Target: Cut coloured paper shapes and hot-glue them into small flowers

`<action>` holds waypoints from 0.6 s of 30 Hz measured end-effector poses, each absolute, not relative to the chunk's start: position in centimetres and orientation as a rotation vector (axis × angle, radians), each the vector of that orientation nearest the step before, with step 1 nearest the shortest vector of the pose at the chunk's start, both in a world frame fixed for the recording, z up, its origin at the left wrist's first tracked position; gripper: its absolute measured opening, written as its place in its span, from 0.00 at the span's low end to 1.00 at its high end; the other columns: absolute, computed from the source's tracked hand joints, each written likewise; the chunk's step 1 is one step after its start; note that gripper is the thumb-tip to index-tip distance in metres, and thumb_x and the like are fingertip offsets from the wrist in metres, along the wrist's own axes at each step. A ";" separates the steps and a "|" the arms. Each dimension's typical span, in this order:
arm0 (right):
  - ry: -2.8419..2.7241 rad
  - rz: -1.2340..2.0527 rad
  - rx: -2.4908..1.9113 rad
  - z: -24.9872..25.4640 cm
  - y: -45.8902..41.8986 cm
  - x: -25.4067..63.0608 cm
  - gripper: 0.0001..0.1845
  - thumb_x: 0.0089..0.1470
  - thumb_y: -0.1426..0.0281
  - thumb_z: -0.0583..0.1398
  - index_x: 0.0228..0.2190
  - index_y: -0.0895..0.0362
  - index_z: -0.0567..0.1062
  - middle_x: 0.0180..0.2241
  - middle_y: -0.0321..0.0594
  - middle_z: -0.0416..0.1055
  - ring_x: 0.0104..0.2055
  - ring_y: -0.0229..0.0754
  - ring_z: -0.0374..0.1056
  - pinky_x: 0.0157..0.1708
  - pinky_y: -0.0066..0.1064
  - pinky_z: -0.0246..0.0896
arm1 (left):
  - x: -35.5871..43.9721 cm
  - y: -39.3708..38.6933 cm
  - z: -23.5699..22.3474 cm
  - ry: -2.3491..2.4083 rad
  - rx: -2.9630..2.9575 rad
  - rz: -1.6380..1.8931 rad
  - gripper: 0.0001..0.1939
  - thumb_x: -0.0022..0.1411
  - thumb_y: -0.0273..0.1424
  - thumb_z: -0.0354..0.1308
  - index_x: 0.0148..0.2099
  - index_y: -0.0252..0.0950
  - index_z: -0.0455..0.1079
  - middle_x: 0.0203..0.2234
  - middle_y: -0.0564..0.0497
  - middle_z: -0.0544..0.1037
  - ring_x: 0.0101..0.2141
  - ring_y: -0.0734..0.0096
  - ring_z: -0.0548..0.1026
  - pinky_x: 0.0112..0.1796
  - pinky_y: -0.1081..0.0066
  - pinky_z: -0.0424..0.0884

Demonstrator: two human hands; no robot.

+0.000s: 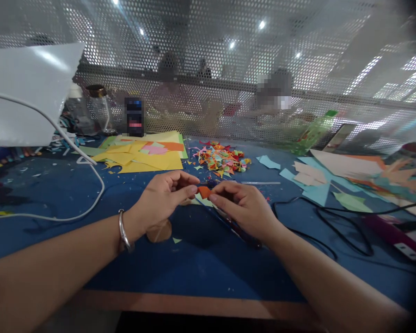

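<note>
Between my two hands is a small piece of orange paper, held up over the blue table. My left hand, with a silver bracelet at the wrist, pinches its left side between thumb and fingers. The right side is pinched by my right hand. Under and beside the hands lie a pale green paper piece, a dark pen-like stick and a round brown object. Beyond the fingers sits a heap of colourful paper scraps.
Yellow paper sheets lie at the back left, near a white cable. Blue and peach paper pieces spread to the right, with black cables and a purple power strip. A perforated metal screen stands behind; people show through it.
</note>
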State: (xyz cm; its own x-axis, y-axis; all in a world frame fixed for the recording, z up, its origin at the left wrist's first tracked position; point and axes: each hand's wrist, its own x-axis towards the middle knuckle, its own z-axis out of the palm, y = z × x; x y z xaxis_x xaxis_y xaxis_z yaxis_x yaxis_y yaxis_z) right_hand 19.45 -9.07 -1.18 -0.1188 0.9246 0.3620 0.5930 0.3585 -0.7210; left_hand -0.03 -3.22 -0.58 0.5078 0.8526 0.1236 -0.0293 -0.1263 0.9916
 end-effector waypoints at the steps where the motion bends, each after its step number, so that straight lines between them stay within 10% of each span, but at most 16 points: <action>1: -1.800 0.524 -1.349 -1.3 -9.0 19.6 0.11 0.59 0.64 0.60 0.27 0.57 0.75 0.23 0.33 0.69 0.22 0.34 0.60 0.22 0.26 0.55 | 0.0 -3.1 -0.6 0.762 1.457 0.880 0.08 0.58 0.31 0.64 0.40 0.33 0.74 0.29 0.51 0.78 0.28 0.75 0.75 0.34 0.71 0.71; 18: -2.041 0.046 -1.202 -1.9 -9.3 18.9 0.06 0.59 0.73 0.57 0.30 0.55 0.72 0.25 0.36 0.69 0.26 0.37 0.63 0.26 0.28 0.58 | 0.4 -3.2 -1.4 0.743 1.383 0.856 0.10 0.57 0.34 0.67 0.37 0.33 0.76 0.31 0.50 0.80 0.31 0.74 0.77 0.38 0.71 0.74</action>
